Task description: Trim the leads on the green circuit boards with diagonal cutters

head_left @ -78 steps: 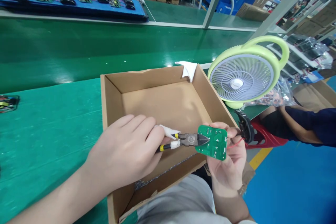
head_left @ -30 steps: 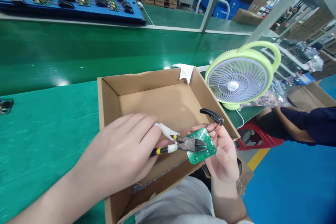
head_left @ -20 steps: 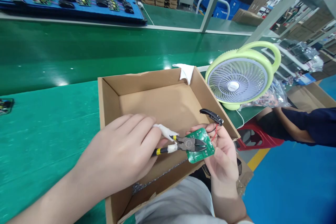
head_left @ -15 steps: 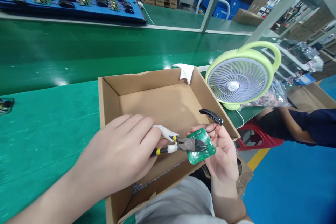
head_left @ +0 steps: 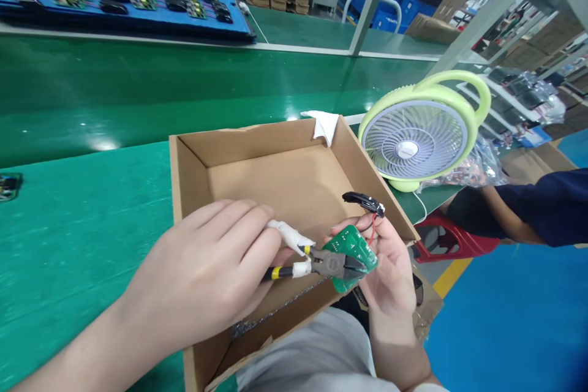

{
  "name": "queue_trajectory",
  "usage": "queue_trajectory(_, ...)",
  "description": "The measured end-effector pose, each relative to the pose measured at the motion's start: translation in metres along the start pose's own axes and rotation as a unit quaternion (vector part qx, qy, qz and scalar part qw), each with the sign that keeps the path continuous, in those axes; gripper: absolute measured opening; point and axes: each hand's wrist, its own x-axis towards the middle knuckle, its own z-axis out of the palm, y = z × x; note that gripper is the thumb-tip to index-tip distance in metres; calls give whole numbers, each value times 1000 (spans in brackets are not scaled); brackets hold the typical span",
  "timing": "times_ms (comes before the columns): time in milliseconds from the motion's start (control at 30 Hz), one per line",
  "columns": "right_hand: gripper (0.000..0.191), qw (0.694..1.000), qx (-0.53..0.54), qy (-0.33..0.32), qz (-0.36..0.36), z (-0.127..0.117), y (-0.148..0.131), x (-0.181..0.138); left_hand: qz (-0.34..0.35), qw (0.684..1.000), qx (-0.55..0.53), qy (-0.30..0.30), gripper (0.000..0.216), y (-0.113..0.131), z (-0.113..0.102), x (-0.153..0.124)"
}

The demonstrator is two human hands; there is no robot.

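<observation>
Because the cardboard box [head_left: 275, 184] is placed beneath both hands, anything dropped would probably be caught in it. Well to the left of the box, a small circuit assembly [head_left: 8, 186] is seen on the green bench [head_left: 82, 214], cut off by the frame. Beyond its far left side, similar assemblies are spread over a blue mat [head_left: 239, 26]. Over the box's left part, the handles of the pliers [head_left: 328, 263] are gripped by the left hand [head_left: 215, 263]; white wrapping is seen on them, perhaps for cushioning. Over its far right corner, a white scrap [head_left: 325, 127] is draped. Above its near right part, the plier tips are laid over the circuit board [head_left: 346, 240]; contact cannot be confirmed. The board is gripped at its edge by the upturned right hand [head_left: 390, 260], apparently so that its face is left exposed. A black part [head_left: 362, 202] is seen beside the fingers, near a red wire [head_left: 372, 228]. Just beyond the box's right wall, a fan [head_left: 407, 150] is faced toward the hands, presumably for cooling.
</observation>
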Motion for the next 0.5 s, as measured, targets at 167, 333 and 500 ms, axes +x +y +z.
queue_trajectory(167, 28, 1000, -8, -2, 4, -1, -1, 1, 4, 1000, 13, 6, 30, -3, -2, 0)
queue_trajectory(333, 33, 999, -28, 23, 16, 3, -3, 1, 6, 1000, 18, 11, 29, -2, -3, -1)
queue_trajectory(500, 34, 997, -39, 55, 25, 5, -3, 1, -6, 1000, 21, -4, 26, -1, -4, -2)
